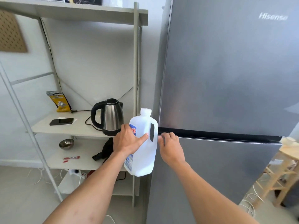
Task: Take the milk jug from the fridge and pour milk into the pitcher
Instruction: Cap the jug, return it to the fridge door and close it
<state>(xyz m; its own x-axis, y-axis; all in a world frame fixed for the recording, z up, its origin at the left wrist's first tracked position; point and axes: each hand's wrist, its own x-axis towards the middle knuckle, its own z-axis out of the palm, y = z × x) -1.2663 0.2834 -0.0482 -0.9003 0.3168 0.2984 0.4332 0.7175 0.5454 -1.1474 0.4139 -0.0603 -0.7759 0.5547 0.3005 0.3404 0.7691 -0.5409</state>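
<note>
One milk jug [144,147] held in the air, just left of the lower fridge door [218,167], left grip [127,141] clasped round its label side, thumb across the front, right grip [170,146] just beside it, fingers curled on the door's top edge.

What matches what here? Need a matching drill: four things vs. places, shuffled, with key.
Things:
1. jug
2. kettle
3. bowl
4. right hand

Places:
A. on the lower shelf
B. fingers curled at the top edge of the lower fridge door
C. held by the left hand
D. on the middle shelf, right of the phone

Pairs: 1-C, 2-D, 3-A, 4-B
</note>
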